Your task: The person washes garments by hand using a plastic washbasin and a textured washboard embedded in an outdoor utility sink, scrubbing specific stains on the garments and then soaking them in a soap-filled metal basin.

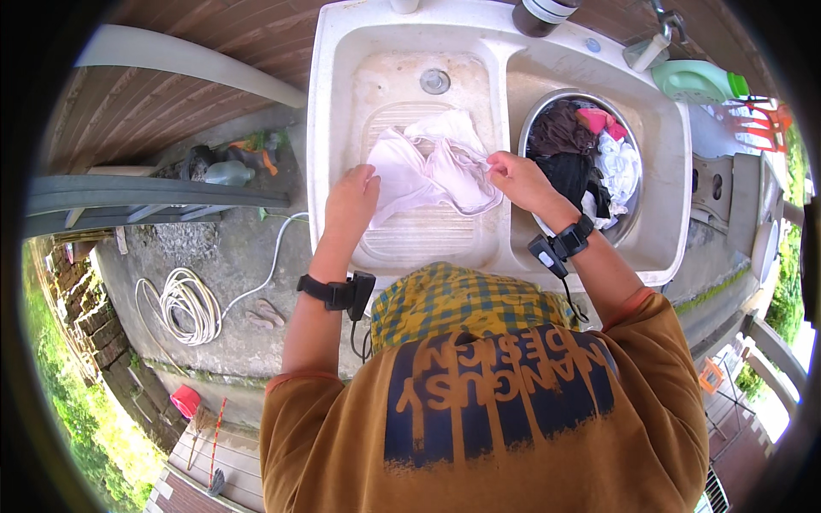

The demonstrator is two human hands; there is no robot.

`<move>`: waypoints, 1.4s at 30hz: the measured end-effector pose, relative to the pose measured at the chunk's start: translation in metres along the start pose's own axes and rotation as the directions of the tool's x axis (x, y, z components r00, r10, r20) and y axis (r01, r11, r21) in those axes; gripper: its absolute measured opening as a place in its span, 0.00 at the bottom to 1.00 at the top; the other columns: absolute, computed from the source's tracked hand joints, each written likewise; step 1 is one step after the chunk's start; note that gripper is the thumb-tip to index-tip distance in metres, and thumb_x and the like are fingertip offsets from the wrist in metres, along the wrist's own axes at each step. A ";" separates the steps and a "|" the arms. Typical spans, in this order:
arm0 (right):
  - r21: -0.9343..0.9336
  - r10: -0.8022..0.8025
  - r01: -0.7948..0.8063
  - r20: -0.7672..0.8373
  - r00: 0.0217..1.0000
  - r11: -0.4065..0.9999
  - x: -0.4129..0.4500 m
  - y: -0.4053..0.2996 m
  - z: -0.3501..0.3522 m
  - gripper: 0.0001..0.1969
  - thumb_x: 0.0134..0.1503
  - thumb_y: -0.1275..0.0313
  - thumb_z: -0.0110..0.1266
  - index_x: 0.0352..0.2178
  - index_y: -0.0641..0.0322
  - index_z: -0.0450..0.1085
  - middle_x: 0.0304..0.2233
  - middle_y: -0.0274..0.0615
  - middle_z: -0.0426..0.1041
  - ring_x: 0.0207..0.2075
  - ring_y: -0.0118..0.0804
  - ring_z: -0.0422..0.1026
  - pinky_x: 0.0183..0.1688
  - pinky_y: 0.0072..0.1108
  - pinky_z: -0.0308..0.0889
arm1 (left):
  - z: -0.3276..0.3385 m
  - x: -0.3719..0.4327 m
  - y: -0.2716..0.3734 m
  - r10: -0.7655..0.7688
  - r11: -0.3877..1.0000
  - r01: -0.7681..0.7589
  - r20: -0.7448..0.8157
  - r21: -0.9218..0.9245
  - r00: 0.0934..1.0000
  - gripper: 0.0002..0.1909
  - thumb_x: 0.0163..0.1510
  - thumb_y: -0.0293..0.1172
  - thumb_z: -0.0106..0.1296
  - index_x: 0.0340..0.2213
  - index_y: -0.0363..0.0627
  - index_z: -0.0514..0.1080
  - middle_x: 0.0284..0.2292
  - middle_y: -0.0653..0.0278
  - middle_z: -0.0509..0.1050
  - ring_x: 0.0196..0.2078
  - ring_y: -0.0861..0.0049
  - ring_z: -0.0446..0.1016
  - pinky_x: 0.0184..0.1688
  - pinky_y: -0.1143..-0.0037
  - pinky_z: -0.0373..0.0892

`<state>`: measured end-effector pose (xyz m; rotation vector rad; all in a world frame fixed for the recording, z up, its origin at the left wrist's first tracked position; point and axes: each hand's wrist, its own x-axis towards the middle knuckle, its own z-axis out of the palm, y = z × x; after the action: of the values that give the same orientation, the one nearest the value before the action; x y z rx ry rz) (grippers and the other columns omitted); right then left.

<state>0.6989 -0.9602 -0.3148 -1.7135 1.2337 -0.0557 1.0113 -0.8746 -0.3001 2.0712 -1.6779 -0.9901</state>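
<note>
A pale pink cloth garment (442, 167) lies spread over the ribbed washboard slope (417, 237) in the left basin of a double laundry sink (312, 128). My left hand (353, 192) pinches the garment's left edge between thumb and fingers. At its right edge, my right hand (516, 179) grips the fabric beside the divider between the basins. A round metal basin (527, 122) stands in the right basin, just beyond my right hand. It holds dark clothes (561, 131), white cloth (619, 170) and a pink-red piece (600, 120). The drain (435, 81) shows above the garment.
A dark container (542, 18), a faucet (670, 22) and a green plastic jug (696, 82) are along the sink's back and right corner. On the concrete floor at left lie a coiled hose (189, 308) and sandals (265, 314). A grey metal frame (160, 192) stands left of the sink.
</note>
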 end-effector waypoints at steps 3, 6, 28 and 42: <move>-0.047 -0.008 0.004 -0.092 0.996 0.999 0.029 -0.010 0.002 0.17 0.55 0.66 0.54 0.43 0.67 0.68 0.35 0.51 0.76 0.36 0.45 0.75 0.40 0.29 0.69 | 0.021 0.031 0.004 -0.005 1.000 0.005 -0.185 -0.001 0.983 0.18 0.54 0.37 0.51 0.44 0.42 0.70 0.46 0.51 0.71 0.47 0.53 0.69 0.48 0.64 0.66; -0.215 -0.133 0.103 -0.129 0.983 0.971 0.049 -0.023 0.012 0.15 0.53 0.68 0.52 0.41 0.65 0.69 0.37 0.53 0.74 0.41 0.50 0.73 0.44 0.33 0.67 | 0.053 0.056 -0.003 -0.044 0.966 0.099 -0.225 0.238 0.973 0.29 0.51 0.39 0.54 0.53 0.46 0.62 0.56 0.55 0.63 0.57 0.56 0.61 0.54 0.57 0.61; -0.131 -0.283 0.252 -0.492 0.823 0.959 0.220 -0.098 -0.066 0.29 0.50 0.69 0.57 0.52 0.67 0.58 0.48 0.54 0.65 0.49 0.50 0.67 0.50 0.31 0.64 | 0.090 0.095 -0.037 -0.056 0.938 -0.013 0.189 0.346 0.980 0.47 0.53 0.56 0.48 0.64 0.44 0.42 0.66 0.55 0.38 0.68 0.54 0.33 0.62 0.46 0.34; -0.185 -0.215 0.163 -0.308 0.927 0.969 0.212 -0.079 -0.085 0.34 0.49 0.64 0.57 0.54 0.73 0.55 0.53 0.63 0.61 0.55 0.58 0.61 0.57 0.34 0.58 | 0.089 0.101 -0.036 -0.047 0.924 -0.040 0.218 0.380 0.975 0.48 0.53 0.56 0.50 0.64 0.45 0.40 0.66 0.55 0.36 0.68 0.54 0.33 0.62 0.46 0.34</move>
<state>0.8106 -1.1747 -0.3139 -2.0166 1.3331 -0.3814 0.9865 -0.9432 -0.4187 2.2676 -2.1300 -0.9911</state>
